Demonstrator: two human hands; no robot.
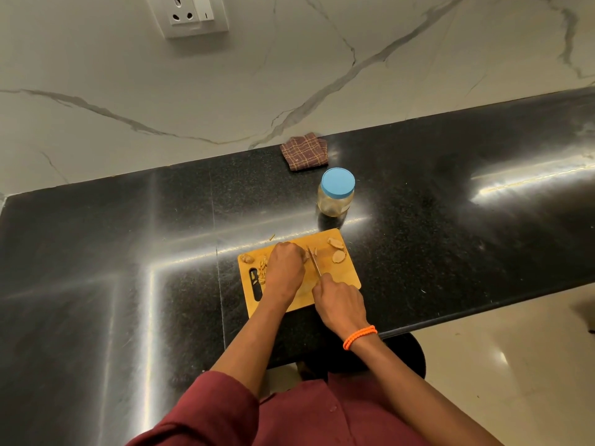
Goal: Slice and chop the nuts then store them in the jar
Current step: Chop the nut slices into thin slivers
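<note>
Slicing nuts on the wooden cutting board.
Right hand is gripping the knife; left hand, fingers curled, is pinning a small, hard, likely skittish nut.

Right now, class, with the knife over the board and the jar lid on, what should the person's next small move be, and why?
Probably press the knife down through the nut under the left hand. The right hand grips the handle with the blade beside the left fingers, whole pieces remain on the cutting board, and the jar is capped.
</note>
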